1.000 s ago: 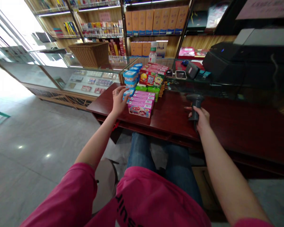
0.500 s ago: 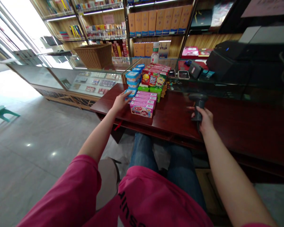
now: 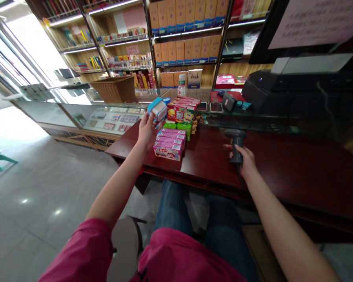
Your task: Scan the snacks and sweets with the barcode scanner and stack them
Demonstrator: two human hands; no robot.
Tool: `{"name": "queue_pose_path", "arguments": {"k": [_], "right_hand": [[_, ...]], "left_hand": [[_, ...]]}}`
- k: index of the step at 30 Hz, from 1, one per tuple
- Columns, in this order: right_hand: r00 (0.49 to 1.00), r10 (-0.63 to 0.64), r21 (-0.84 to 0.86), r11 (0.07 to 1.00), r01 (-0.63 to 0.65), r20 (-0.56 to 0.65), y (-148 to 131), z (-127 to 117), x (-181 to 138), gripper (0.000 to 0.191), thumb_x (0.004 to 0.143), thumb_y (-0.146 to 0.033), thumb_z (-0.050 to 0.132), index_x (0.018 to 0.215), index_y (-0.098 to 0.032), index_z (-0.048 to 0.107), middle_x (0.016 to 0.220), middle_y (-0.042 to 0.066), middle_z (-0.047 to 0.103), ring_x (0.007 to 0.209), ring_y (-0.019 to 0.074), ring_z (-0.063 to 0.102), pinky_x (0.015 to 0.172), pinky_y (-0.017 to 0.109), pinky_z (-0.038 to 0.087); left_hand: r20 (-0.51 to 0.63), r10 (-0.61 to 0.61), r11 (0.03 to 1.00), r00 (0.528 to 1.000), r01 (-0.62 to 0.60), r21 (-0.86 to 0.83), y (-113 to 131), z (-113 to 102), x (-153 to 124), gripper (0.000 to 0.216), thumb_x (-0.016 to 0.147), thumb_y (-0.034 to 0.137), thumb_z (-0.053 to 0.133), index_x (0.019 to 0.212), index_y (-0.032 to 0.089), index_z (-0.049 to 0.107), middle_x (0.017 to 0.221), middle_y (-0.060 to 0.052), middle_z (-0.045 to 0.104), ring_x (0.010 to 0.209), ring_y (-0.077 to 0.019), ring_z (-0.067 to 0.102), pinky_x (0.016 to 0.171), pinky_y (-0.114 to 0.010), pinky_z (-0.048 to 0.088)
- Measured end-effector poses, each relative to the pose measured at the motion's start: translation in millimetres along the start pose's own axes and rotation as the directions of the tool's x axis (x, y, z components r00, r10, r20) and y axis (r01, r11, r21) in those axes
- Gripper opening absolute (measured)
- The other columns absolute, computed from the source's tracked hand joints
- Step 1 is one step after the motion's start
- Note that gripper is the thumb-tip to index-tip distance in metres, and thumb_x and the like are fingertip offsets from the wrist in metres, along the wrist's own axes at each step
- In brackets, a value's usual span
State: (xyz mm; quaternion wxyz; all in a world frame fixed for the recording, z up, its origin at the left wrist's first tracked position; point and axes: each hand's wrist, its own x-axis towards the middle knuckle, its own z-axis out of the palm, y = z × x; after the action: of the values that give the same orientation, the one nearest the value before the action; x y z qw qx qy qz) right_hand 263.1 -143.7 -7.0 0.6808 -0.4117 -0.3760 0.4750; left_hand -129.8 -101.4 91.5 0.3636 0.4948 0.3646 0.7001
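My left hand (image 3: 147,130) is closed on a small plastic tub (image 3: 158,109) with a blue lid, tilted on its side above the table's left part. More blue-lidded tubs are partly hidden behind it. Pink snack boxes (image 3: 168,150) lie in a row just right of that hand, with green boxes (image 3: 184,127) and red boxes (image 3: 180,114) stacked behind them. In my right hand (image 3: 245,158) is a dark grey barcode scanner (image 3: 237,145), gripped by its handle, its head upright over the table.
The dark red wooden table (image 3: 208,156) runs in front of me. Behind it stand a glass display counter (image 3: 114,121) with a wicker basket (image 3: 114,90), a white-capped bottle (image 3: 181,87) and phones (image 3: 216,107). A black machine (image 3: 285,92) sits at the right, a green stool (image 3: 0,158) at far left.
My left hand has lifted a tub from the stack and tilted it, where before it rested on the stack. My right hand still holds the scanner. The view has tipped upward.
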Motion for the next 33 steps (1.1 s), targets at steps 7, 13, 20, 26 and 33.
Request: {"name": "queue_pose_path", "arguments": {"k": [7,13,20,26,33], "right_hand": [[0.999,-0.013,0.018,1.0,0.014,-0.033,-14.9,-35.6,-1.5,0.044,0.066,-0.045,0.091,0.096,-0.019,0.072,0.095,0.009,0.085,0.049,0.0093,0.062,0.043,0.019,0.05],[0.996,-0.037,0.017,0.999,0.038,-0.084,-27.9,-66.0,-13.0,0.039,0.067,-0.045,0.088,0.093,-0.022,0.07,0.095,0.004,0.085,0.046,0.0074,0.056,0.041,0.02,0.044],[0.996,0.027,-0.058,0.998,-0.023,0.082,-30.0,-66.6,-26.5,0.037,0.071,-0.047,0.085,0.096,-0.023,0.072,0.105,0.007,0.085,0.044,0.0088,0.051,0.039,0.025,0.042],[0.993,0.03,-0.094,0.995,-0.019,0.112,-32.0,-60.6,-30.1,0.037,0.07,-0.046,0.089,0.094,-0.023,0.073,0.1,0.007,0.085,0.045,0.0089,0.053,0.04,0.025,0.044],[0.993,0.029,-0.094,0.995,-0.018,0.118,-29.2,-63.1,-29.7,0.038,0.07,-0.046,0.09,0.094,-0.023,0.071,0.095,0.005,0.083,0.044,0.0081,0.052,0.038,0.024,0.042]], "left_hand": [[0.37,-0.33,0.707,0.869,0.487,-0.512,-30.2,162.1,-49.9,0.032,0.111,0.045,0.048,0.124,0.023,0.067,0.127,-0.01,0.073,0.134,-0.0272,0.068,0.105,-0.042,0.065],[0.467,-0.599,0.381,0.651,0.744,-0.548,-102.9,242.3,-77.2,0.019,0.107,0.032,0.056,0.102,0.021,0.07,0.1,-0.004,0.075,0.095,-0.013,0.074,0.091,-0.023,0.062],[0.382,-0.684,0.406,0.621,0.76,-0.508,-156.5,257.9,-69.3,0.028,0.107,0.039,0.051,0.1,0.02,0.069,0.094,-0.006,0.074,0.095,-0.0171,0.071,0.094,-0.028,0.06],[0.395,-0.683,0.399,0.614,0.768,-0.501,-162.9,254.3,-68.2,0.037,0.108,0.045,0.042,0.097,0.021,0.067,0.089,-0.007,0.073,0.086,-0.018,0.07,0.088,-0.031,0.062],[0.403,-0.679,0.403,0.613,0.771,-0.493,-164.9,253.8,-69.9,0.039,0.109,0.045,0.042,0.097,0.02,0.068,0.097,-0.01,0.076,0.102,-0.0215,0.072,0.099,-0.035,0.061]]}}
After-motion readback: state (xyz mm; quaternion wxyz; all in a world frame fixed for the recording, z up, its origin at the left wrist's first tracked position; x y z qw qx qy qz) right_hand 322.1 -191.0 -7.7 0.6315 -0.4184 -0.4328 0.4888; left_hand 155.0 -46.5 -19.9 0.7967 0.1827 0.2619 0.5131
